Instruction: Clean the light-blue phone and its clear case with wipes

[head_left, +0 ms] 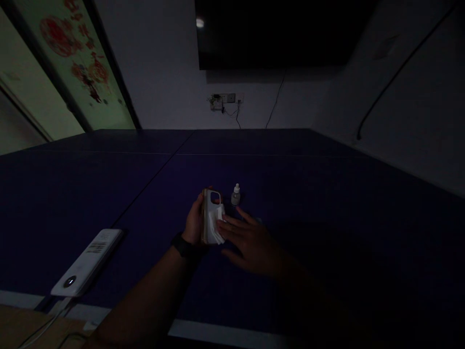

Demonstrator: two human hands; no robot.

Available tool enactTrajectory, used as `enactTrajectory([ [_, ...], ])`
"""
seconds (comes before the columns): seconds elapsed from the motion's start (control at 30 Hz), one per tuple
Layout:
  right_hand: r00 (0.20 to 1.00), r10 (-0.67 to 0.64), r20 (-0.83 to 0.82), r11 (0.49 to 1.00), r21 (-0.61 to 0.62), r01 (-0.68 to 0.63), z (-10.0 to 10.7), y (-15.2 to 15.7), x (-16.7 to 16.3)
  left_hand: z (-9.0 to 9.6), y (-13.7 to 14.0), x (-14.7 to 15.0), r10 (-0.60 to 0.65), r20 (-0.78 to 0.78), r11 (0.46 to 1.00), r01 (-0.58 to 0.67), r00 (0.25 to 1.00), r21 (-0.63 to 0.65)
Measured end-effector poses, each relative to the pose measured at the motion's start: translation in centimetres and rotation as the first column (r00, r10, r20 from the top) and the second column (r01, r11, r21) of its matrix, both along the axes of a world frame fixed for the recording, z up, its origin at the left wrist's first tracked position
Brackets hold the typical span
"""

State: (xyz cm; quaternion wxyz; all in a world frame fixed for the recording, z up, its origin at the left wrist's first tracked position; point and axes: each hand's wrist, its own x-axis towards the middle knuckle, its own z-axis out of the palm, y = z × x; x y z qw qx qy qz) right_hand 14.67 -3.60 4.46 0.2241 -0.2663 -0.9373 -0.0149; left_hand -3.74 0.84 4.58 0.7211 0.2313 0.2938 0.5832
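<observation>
My left hand (193,220), with a dark band on the wrist, is wrapped around a phone case (208,208) and holds it upright above the table. The case has a pale back, a brownish edge and a camera cutout near its top. A folded white tissue (215,227) lies against the case's back. The fingertips of my right hand (249,240) press on that tissue, fingers stretched and spread, thumb held apart below. Just beyond the right hand, a small dropper bottle (236,196) with a white top stands on the table.
A white power bank (87,264) with a lit round display lies at the left on the dark blue table (145,261), a cable (54,317) plugged into its near end. Beyond the table are a wall socket (227,99) and a large dark screen (283,34). The light is dim.
</observation>
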Motion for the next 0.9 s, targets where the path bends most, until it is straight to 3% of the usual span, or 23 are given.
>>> enactTrajectory([
  [0.17, 0.989, 0.148, 0.001, 0.989, 0.009, -0.148, -0.46, 0.32, 0.19, -0.14, 0.14, -0.12, 0.026, -0.059, 0.999, -0.024, 0.998, 0.029],
  [0.33, 1.000, 0.005, 0.003, 1.000, -0.014, -0.005, -0.64, 0.54, 0.20, 0.19, 0.25, -0.32, 0.061, -0.070, 0.998, -0.061, 0.996, -0.003],
  [0.5, 0.985, 0.172, 0.018, 0.985, -0.032, -0.171, -0.55, 0.73, 0.29, 0.48, 0.15, -0.31, 0.086, -0.076, 0.996, -0.086, 0.993, 0.003],
  [0.67, 1.000, -0.008, 0.005, 1.000, -0.028, 0.009, -0.58, 0.68, 0.16, 0.31, 0.15, -0.24, 0.030, -0.077, 1.000, -0.030, 0.997, 0.001],
  [0.8, 0.995, 0.101, 0.023, 0.994, -0.035, -0.100, -0.63, 0.67, 0.20, 0.41, 0.11, -0.29, 0.034, -0.133, 0.999, -0.036, 0.991, -0.008],
  [0.9, 1.000, -0.003, 0.008, 1.000, -0.021, 0.003, -0.68, 0.87, 0.29, 0.67, 0.01, -0.30, -0.027, -0.138, 0.998, 0.020, 0.990, -0.054],
])
